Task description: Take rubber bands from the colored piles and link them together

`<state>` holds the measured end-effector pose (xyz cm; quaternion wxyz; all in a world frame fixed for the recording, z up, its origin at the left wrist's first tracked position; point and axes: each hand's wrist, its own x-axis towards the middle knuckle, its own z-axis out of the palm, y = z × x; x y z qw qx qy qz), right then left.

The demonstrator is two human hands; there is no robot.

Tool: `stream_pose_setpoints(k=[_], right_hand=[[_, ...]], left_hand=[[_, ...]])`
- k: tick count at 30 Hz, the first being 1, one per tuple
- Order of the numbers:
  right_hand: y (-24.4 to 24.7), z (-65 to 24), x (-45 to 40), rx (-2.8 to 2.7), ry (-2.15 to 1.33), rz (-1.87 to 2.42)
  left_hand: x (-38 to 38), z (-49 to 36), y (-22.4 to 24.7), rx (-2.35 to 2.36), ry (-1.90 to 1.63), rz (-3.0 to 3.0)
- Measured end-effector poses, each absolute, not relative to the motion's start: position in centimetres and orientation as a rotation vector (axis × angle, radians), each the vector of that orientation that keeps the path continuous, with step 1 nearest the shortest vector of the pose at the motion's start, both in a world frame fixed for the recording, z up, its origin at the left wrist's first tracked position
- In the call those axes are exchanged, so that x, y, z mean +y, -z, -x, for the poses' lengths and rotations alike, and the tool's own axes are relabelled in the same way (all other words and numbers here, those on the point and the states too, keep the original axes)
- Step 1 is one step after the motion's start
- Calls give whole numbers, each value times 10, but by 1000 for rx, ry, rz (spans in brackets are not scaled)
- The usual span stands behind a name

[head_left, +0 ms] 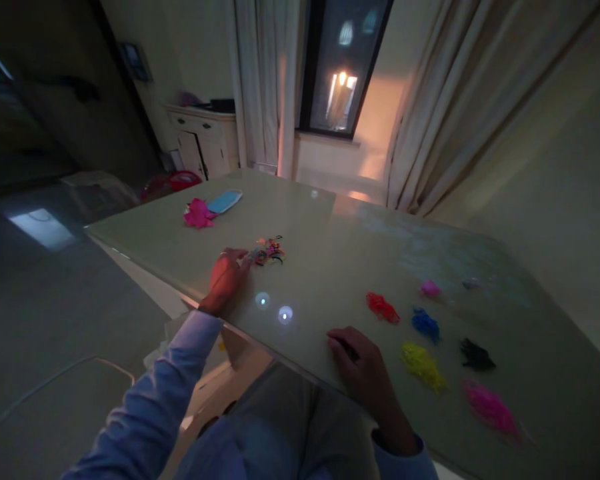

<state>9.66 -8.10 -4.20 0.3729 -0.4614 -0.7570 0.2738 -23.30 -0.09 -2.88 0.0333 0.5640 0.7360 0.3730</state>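
Observation:
My left hand (229, 275) reaches to a small mixed pile of coloured rubber bands (274, 249), its fingers closed together at the near left edge of the pile. Some greyish bands show right at the fingertips. Near the table's front edge rests my right hand (359, 363), fingers curled in, with nothing visible in it. To its right lie sorted heaps of bands: red (383, 307), blue (425, 324), yellow (423, 366), black (477, 355) and pink (491, 407). Farther back are a smaller pink heap (430, 289) and a pale, greyish one (471, 283).
The glossy table (320, 247) reflects two bright lights. A blue face mask (225, 201) and a crumpled pink item (199, 213) lie at its far left. Behind stand a white cabinet (205, 143), curtains (265, 80) and a window (343, 67). A cable (55, 383) runs across the floor.

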Motion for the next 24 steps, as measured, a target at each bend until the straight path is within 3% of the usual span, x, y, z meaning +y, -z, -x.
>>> stream_pose_setpoints(k=[12, 24], right_hand=[[46, -98, -80, -1933, -671, 1179], [45, -97, -80, -1960, -639, 1179]], left_hand=[[28, 277, 29, 2085, -709, -2081], [24, 277, 26, 2031, -996, -1851]])
